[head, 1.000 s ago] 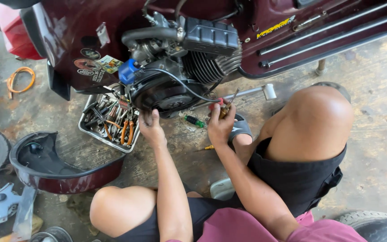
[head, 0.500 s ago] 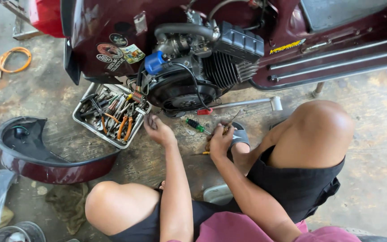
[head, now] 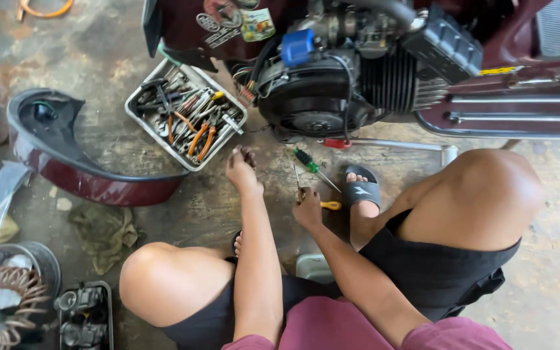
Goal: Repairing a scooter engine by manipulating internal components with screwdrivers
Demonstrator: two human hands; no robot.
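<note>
Right hand point(head: 307, 206) low over the concrete floor point(head: 228, 214), fingers curled shut around a thin tool point(head: 299, 185): slim metal shaft poking up past the knuckles toward the engine, what looks like a yellow handle point(head: 331, 205) sticking out to the side at floor level. Cannot tell for sure whether shaft and yellow handle belong to one tool.

Left hand point(head: 240, 169) a little further forward, knuckles up, fingers bent loosely downward with tips at or just above the floor, just beside the near corner of the tool tray point(head: 139, 123). Nothing visible in that hand; whether the tips touch the ground cannot be told.

Between the two hands and slightly ahead, a green-handled screwdriver point(head: 307, 160) lying on the floor, blade pointing toward a foot in a black sandal point(head: 361, 192). Beyond it, a long metal bar with a red grip point(head: 336, 143) lying under the engine.

Tray full of pliers, wrenches and orange-handled cutters, set at an angle by the front of the black engine point(head: 322, 97) of a maroon scooter point(head: 539, 84). Blue cap point(head: 297, 46) on top of the engine, cooling fins to its right.

Off to the left, a curved maroon body panel point(head: 85, 178) lying on the floor, a dirty rag point(head: 104, 232) near it. Bottom left corner, a coil of copper-coloured spring point(head: 4, 285) and dark metal parts point(head: 82, 314).

Bare knees on either side of both forearms, black shorts, maroon sleeves at the bottom edge.
</note>
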